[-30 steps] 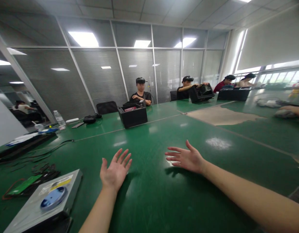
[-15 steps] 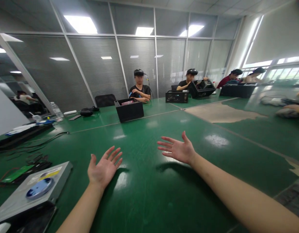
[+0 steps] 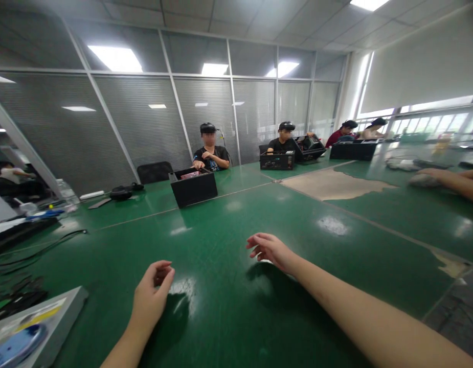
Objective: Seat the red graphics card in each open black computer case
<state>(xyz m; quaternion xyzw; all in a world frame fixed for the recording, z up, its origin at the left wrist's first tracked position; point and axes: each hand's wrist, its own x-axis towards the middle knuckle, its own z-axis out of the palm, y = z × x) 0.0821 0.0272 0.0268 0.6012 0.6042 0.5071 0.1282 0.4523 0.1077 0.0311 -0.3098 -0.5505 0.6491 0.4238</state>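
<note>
My left hand (image 3: 151, 292) hovers over the green table (image 3: 228, 317) at the lower middle, its fingers curled in toward the thumb with nothing in them. My right hand (image 3: 270, 250) floats a little farther out, palm down. Its fingers are bent down and drawn together, and it holds nothing. Neither hand touches any object. A grey metal drive with a blue disc label (image 3: 27, 329) lies at the table's lower left corner, well to the left of my left hand.
A black open box (image 3: 194, 188) stands mid-table in front of a seated person (image 3: 210, 152). More people with black cases (image 3: 276, 160) sit along the far side. Cables (image 3: 25, 253) and a water bottle (image 3: 67, 194) lie at the left. Another person's arm (image 3: 451, 180) rests at the right.
Both hands went from spread open with palms up or sideways to curled fingers. The view shifted right, so the grey drive slid toward the left corner.
</note>
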